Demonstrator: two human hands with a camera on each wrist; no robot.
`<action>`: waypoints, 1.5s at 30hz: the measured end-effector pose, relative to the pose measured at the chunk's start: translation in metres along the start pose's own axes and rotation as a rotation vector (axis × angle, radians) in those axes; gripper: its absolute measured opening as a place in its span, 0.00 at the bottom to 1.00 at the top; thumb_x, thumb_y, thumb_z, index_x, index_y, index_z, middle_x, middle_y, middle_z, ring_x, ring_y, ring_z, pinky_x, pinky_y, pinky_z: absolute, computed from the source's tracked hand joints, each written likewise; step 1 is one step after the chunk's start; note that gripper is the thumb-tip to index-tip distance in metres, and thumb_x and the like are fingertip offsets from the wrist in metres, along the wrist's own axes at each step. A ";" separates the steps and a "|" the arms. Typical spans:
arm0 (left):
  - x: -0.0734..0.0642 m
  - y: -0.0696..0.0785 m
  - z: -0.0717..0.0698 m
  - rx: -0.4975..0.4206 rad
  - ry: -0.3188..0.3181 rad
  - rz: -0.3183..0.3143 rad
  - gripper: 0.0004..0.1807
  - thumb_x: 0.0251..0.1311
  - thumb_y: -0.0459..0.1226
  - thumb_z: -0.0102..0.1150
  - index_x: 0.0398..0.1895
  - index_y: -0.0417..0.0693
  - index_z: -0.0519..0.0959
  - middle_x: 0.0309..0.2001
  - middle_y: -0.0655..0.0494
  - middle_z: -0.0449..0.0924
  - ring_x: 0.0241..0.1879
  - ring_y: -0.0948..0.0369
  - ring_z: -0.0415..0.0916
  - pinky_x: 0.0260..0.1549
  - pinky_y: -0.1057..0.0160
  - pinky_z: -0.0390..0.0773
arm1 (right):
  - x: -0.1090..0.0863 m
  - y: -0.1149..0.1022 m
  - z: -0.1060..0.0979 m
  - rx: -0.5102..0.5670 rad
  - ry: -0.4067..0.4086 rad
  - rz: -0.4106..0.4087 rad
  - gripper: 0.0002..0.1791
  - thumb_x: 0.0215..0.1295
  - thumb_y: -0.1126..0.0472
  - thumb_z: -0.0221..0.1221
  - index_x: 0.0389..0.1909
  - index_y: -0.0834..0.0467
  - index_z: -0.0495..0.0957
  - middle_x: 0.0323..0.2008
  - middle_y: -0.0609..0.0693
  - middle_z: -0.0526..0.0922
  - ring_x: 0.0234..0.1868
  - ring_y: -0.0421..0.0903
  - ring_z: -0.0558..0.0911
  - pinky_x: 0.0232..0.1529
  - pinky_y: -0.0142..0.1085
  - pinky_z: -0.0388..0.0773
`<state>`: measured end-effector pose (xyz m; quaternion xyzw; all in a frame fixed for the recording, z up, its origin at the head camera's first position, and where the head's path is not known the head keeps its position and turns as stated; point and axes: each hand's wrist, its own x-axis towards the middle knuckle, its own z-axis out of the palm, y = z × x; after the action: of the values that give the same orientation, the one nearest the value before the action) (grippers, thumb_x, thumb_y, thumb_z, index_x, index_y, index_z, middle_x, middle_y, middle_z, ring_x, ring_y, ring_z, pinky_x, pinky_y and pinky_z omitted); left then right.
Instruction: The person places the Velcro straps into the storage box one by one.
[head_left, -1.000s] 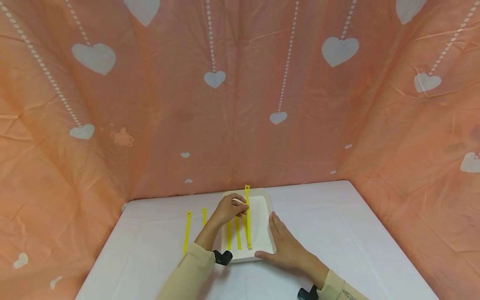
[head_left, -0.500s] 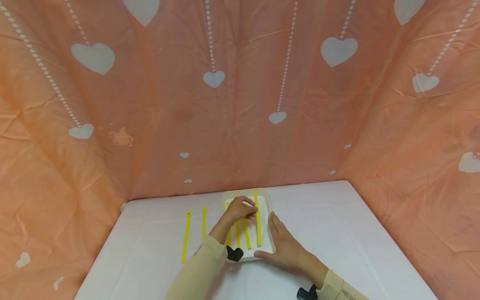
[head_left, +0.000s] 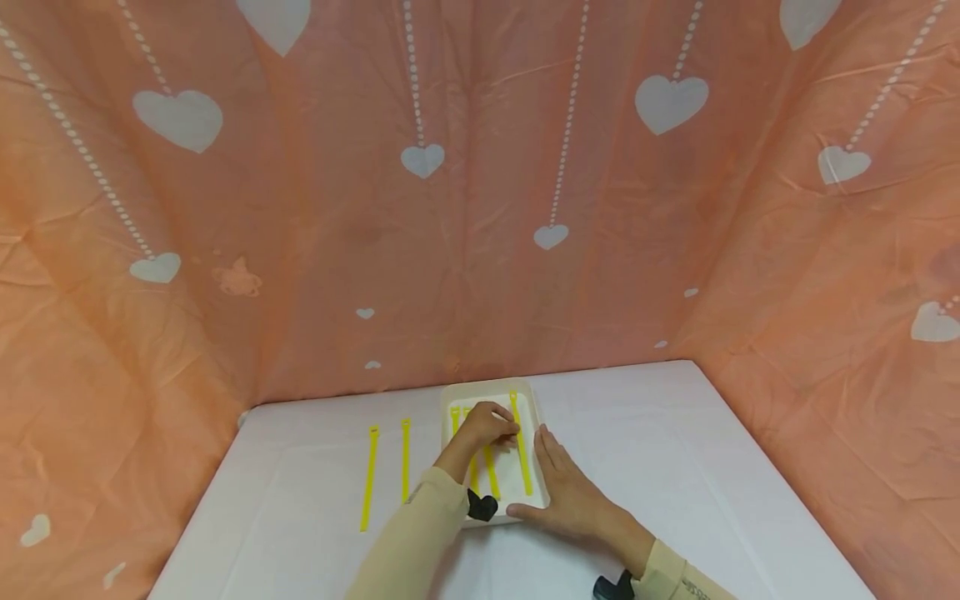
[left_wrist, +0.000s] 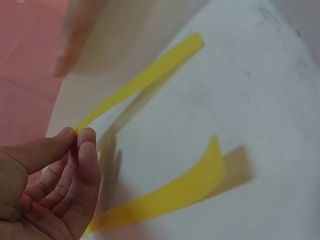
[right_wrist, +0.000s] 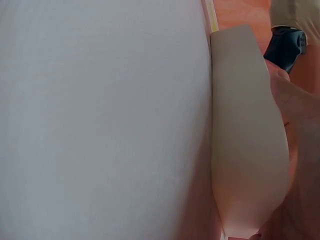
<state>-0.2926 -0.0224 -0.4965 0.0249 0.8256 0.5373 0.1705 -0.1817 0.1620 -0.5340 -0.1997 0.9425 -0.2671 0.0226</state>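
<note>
yellow strip [head_left: 523, 467] is over the right side of the pale tray [head_left: 487, 387], shadow beneath it. left hand [head_left: 482, 428] has it pinched, thumb to fingertip, grip narrow. more strips [head_left: 491, 472] lie to its left in the tray. right hand [head_left: 573, 490] rests against the tray's right wall, fingers straight, thumb spread wide. two loose strips [head_left: 370, 479] on the white table [head_left: 637, 433], left of the tray. orange heart-print drape [head_left: 480, 292] behind.

Left hand [head_left: 487, 425]: moved rightward over the tray [head_left: 483, 387].
Held yellow strip [head_left: 524, 458]: reached the tray's right side, near end swung right, head no longer past the far rim.
Left sleeve [head_left: 415, 533]: shifted right.
</note>
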 end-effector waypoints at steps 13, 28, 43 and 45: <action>0.007 -0.002 0.014 -0.061 0.031 -0.064 0.05 0.67 0.26 0.70 0.40 0.34 0.81 0.30 0.44 0.88 0.25 0.60 0.86 0.33 0.63 0.90 | 0.002 0.003 0.003 -0.001 0.013 -0.013 0.73 0.62 0.22 0.65 0.85 0.71 0.42 0.86 0.66 0.40 0.86 0.64 0.47 0.82 0.59 0.58; 0.011 -0.002 0.021 -0.034 0.030 -0.045 0.07 0.65 0.25 0.70 0.38 0.36 0.80 0.28 0.47 0.86 0.25 0.61 0.88 0.31 0.66 0.89 | 0.002 0.004 0.003 -0.015 0.021 -0.022 0.71 0.62 0.23 0.65 0.85 0.69 0.45 0.86 0.67 0.41 0.86 0.65 0.48 0.81 0.59 0.58; 0.013 -0.003 0.024 0.061 0.072 -0.045 0.08 0.64 0.26 0.73 0.35 0.37 0.80 0.28 0.48 0.84 0.24 0.60 0.87 0.31 0.66 0.89 | 0.001 0.003 0.002 -0.018 0.020 -0.020 0.72 0.62 0.24 0.66 0.85 0.71 0.44 0.86 0.67 0.42 0.86 0.65 0.49 0.81 0.58 0.58; 0.014 -0.003 0.025 0.079 0.077 -0.043 0.08 0.64 0.26 0.73 0.34 0.37 0.80 0.27 0.48 0.84 0.24 0.61 0.86 0.31 0.66 0.89 | 0.001 0.003 0.002 -0.021 0.019 -0.017 0.72 0.61 0.23 0.66 0.85 0.71 0.44 0.86 0.67 0.42 0.86 0.64 0.49 0.81 0.58 0.59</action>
<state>-0.2980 0.0011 -0.5123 -0.0069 0.8525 0.5011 0.1488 -0.1834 0.1628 -0.5376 -0.2052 0.9437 -0.2594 0.0095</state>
